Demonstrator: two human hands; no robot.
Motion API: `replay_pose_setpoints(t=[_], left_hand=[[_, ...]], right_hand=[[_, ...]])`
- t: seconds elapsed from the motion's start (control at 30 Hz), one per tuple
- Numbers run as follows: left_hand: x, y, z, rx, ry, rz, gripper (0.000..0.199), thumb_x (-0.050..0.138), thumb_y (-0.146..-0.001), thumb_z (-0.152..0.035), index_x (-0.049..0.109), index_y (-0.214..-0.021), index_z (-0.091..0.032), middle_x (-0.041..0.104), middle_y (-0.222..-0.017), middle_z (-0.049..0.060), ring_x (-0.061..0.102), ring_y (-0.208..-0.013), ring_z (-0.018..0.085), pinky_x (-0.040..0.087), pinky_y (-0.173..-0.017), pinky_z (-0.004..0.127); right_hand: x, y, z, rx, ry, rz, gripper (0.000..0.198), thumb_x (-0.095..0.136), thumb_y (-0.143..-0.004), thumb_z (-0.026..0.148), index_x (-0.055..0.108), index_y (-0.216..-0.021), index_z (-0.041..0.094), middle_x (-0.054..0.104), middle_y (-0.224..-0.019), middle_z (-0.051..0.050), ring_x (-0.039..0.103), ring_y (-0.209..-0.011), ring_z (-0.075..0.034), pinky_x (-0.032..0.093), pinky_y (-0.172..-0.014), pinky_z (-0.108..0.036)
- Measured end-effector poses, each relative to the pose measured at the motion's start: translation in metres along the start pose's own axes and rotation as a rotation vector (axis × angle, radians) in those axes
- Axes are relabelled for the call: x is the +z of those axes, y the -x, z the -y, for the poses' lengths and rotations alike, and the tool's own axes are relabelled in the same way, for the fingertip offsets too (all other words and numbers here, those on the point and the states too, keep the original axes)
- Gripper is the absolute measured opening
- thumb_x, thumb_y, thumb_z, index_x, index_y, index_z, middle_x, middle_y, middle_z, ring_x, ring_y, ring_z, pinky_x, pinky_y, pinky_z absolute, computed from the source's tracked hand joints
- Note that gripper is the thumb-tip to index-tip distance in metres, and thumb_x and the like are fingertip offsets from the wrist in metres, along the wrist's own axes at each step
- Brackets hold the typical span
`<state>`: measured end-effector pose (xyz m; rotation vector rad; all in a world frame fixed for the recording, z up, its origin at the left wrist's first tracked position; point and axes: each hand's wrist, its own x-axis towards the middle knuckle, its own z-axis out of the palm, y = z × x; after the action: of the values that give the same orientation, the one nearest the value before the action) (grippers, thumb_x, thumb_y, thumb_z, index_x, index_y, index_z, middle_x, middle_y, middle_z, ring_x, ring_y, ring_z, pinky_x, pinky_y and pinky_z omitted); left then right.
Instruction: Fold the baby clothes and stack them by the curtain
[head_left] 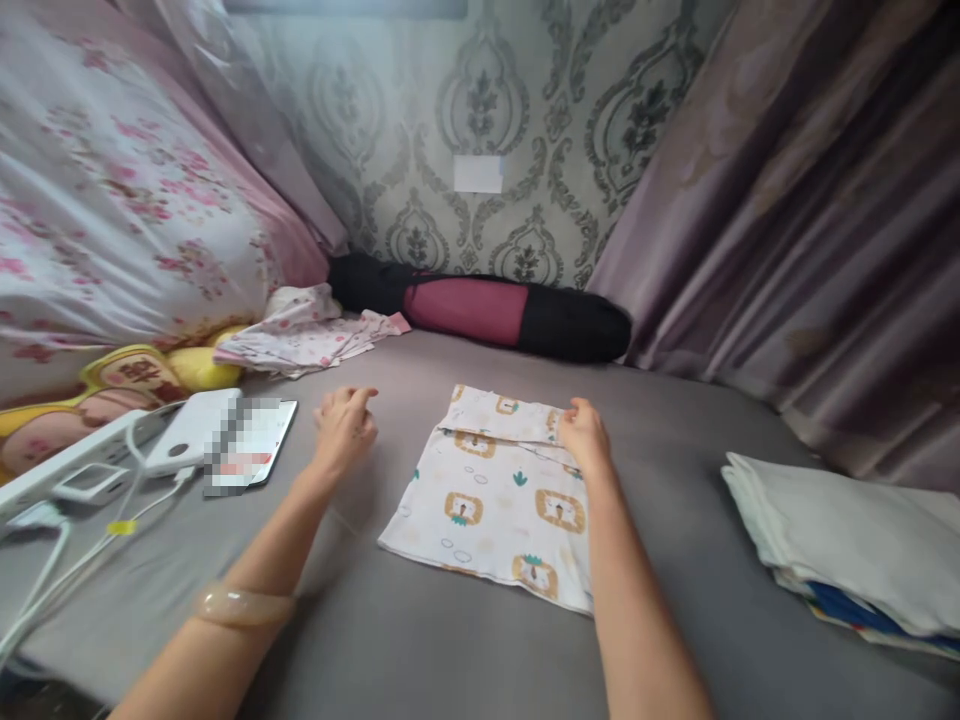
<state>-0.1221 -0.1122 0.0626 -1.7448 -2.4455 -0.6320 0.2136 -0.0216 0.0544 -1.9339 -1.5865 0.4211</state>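
A white cloth (495, 500) printed with lion faces and small green leaves lies folded on the grey bed sheet. Its far end is turned over into a flap (487, 412), with a wrinkle near the right side. My right hand (586, 432) is at the flap's right edge, its fingers bent against the fabric; the fingertips are partly hidden. To the left of the cloth, my left hand (346, 430) hovers over the sheet, fingers loosely bent and apart, holding nothing. A pale bangle (244, 606) circles my left wrist area.
Folded light fabric (847, 545) is stacked at right. A black and maroon long bag (480, 308) lies along the wall. At left are crumpled pink-patterned cloth (315, 335), a white power bank (193, 430), a phone-like flat object (274, 440), a power strip (71, 460) and cables.
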Motion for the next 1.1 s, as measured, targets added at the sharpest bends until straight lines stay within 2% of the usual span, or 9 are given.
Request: replay_pose_setpoints(t=[0.1, 0.23, 0.33, 0.43, 0.53, 0.67, 0.8, 0.93, 1.1], left_hand=[[0.018, -0.009, -0.039, 0.174, 0.101, 0.057, 0.045, 0.039, -0.085, -0.012, 0.058, -0.125, -0.021, 0.058, -0.122, 0.012, 0.051, -0.115, 0.028, 0.038, -0.094, 0.042], [0.049, -0.016, -0.084, 0.375, 0.191, 0.141, 0.043, 0.036, -0.089, -0.012, 0.053, -0.128, -0.020, 0.057, -0.129, 0.011, 0.052, -0.119, 0.026, 0.040, -0.095, 0.041], [0.074, -0.018, -0.109, 0.505, 0.197, 0.205, 0.043, 0.036, -0.091, -0.014, 0.049, -0.132, -0.020, 0.054, -0.134, 0.012, 0.052, -0.121, 0.025, 0.041, -0.098, 0.042], [0.096, -0.017, -0.124, 0.601, 0.131, 0.222, 0.045, 0.039, -0.090, -0.014, 0.047, -0.135, -0.016, 0.051, -0.139, 0.013, 0.044, -0.131, 0.025, 0.035, -0.107, 0.043], [0.112, -0.015, -0.130, 0.604, 0.056, 0.216, 0.044, 0.037, -0.093, -0.018, 0.046, -0.136, -0.013, 0.048, -0.143, 0.015, 0.038, -0.136, 0.027, 0.028, -0.113, 0.046], [0.124, -0.014, -0.129, 0.609, 0.022, 0.180, 0.046, 0.030, -0.098, -0.028, 0.047, -0.137, -0.011, 0.046, -0.145, 0.017, 0.037, -0.137, 0.029, 0.028, -0.113, 0.049], [0.132, -0.014, -0.124, 0.639, 0.002, 0.134, 0.048, 0.028, -0.099, -0.031, 0.046, -0.139, -0.012, 0.045, -0.147, 0.016, 0.037, -0.138, 0.029, 0.029, -0.112, 0.049], [0.131, -0.015, -0.120, 0.620, -0.038, 0.131, 0.050, 0.027, -0.099, -0.036, 0.044, -0.141, -0.014, 0.043, -0.148, 0.015, 0.036, -0.138, 0.029, 0.027, -0.114, 0.048], [0.118, -0.020, -0.113, 0.473, -0.073, 0.190, 0.055, 0.025, -0.099, -0.040, 0.040, -0.144, -0.013, 0.040, -0.150, 0.016, 0.032, -0.141, 0.029, 0.028, -0.113, 0.047]], right_hand=[[0.007, 0.007, 0.009, -0.094, 0.073, 0.027, 0.039, 0.046, -0.090, 0.022, 0.056, -0.127, 0.015, 0.063, -0.123, -0.014, 0.057, -0.115, -0.025, 0.042, -0.099, -0.035], [0.020, 0.019, 0.021, -0.312, 0.246, 0.134, 0.040, 0.039, -0.095, 0.021, 0.052, -0.131, 0.012, 0.054, -0.136, -0.015, 0.048, -0.127, -0.025, 0.035, -0.106, -0.036], [0.033, 0.026, 0.025, -0.442, 0.347, 0.173, 0.044, 0.032, -0.098, 0.025, 0.048, -0.137, 0.011, 0.042, -0.148, -0.015, 0.032, -0.139, -0.027, 0.022, -0.113, -0.044], [0.047, 0.030, 0.024, -0.491, 0.384, 0.200, 0.049, 0.028, -0.099, 0.027, 0.042, -0.143, 0.012, 0.032, -0.154, -0.013, 0.022, -0.144, -0.027, 0.013, -0.116, -0.049], [0.056, 0.032, 0.022, -0.508, 0.390, 0.208, 0.051, 0.029, -0.098, 0.029, 0.038, -0.146, 0.014, 0.030, -0.155, -0.011, 0.020, -0.145, -0.025, 0.011, -0.116, -0.049], [0.064, 0.034, 0.022, -0.504, 0.396, 0.201, 0.053, 0.028, -0.097, 0.030, 0.036, -0.148, 0.018, 0.029, -0.156, -0.009, 0.020, -0.145, -0.025, 0.010, -0.116, -0.049], [0.068, 0.036, 0.022, -0.479, 0.404, 0.206, 0.053, 0.028, -0.097, 0.030, 0.036, -0.148, 0.020, 0.028, -0.157, -0.007, 0.020, -0.145, -0.025, 0.009, -0.116, -0.048], [0.068, 0.037, 0.022, -0.467, 0.399, 0.218, 0.053, 0.027, -0.098, 0.033, 0.035, -0.148, 0.020, 0.029, -0.156, -0.008, 0.020, -0.145, -0.026, 0.010, -0.116, -0.048], [0.070, 0.033, 0.018, -0.395, 0.424, 0.182, 0.056, 0.026, -0.098, 0.034, 0.034, -0.148, 0.012, 0.028, -0.156, -0.013, 0.019, -0.145, -0.027, 0.010, -0.116, -0.047]])
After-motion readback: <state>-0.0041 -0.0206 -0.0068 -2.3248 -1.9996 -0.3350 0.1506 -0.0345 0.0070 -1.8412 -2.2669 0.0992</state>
